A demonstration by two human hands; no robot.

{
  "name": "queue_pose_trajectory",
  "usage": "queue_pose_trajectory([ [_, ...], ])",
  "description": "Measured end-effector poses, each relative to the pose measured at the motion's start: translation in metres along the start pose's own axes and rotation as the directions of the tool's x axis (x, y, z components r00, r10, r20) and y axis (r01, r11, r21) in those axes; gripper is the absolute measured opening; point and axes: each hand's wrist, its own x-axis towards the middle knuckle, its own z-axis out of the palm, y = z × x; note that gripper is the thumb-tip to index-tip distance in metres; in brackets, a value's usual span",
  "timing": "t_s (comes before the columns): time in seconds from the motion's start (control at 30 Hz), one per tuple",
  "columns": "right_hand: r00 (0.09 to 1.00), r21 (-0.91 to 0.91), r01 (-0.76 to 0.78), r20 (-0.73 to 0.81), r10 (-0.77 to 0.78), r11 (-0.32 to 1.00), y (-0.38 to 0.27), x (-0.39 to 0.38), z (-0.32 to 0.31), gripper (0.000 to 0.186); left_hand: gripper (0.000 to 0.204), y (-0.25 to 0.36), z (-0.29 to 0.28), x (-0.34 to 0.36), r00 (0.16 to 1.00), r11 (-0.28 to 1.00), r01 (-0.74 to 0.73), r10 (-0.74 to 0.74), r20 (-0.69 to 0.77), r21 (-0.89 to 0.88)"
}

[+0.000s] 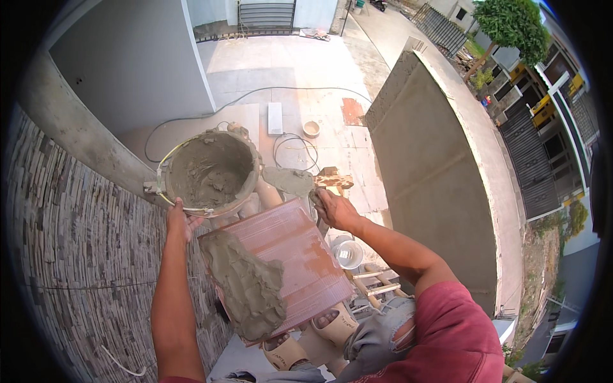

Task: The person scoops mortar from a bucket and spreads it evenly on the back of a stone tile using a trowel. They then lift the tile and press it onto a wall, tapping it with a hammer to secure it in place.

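Note:
My left hand grips the near left edge of a bucket, next to its pale wire handle. Grey wet mortar coats the bucket's inside and lies in its bottom. My right hand is closed round the handle of a trowel. Its blade, smeared with mortar, points left toward the bucket's right rim. Below both hands lies a reddish-brown tile, ridged on its upper face. A thick, uneven layer of mortar covers its left part, while the right part shows bare. What supports the tile is mostly hidden.
A stacked-stone wall rises on the left, a rendered wall on the right. My sandalled feet are just under the tile. A clear tub, a small bowl, a white box and a loose cable are lower down.

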Motion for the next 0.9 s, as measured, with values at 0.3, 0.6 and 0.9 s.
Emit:
queue_pose_trajectory([
  [0.3, 0.961, 0.714, -0.181, 0.275, -0.033, 0.677, -0.085, 0.071, -0.019, 0.052, 0.040, 0.001, 0.011, -0.018, 0.997, 1.000, -0.024, 0.023, 0.072, 0.012],
  [0.6, 0.944, 0.225, -0.160, 0.320, 0.082, 0.961, -0.029, -0.006, -0.079, 0.051, 0.045, 0.013, 0.007, -0.046, 0.986, 0.994, -0.091, 0.080, 0.149, 0.069],
  [0.9, 0.952, -0.487, 0.305, 0.135, -0.274, 0.818, -0.069, -0.001, -0.107, 0.022, 0.044, 0.000, 0.049, -0.106, 0.934, 0.922, -0.329, 0.287, 0.211, 0.202],
])
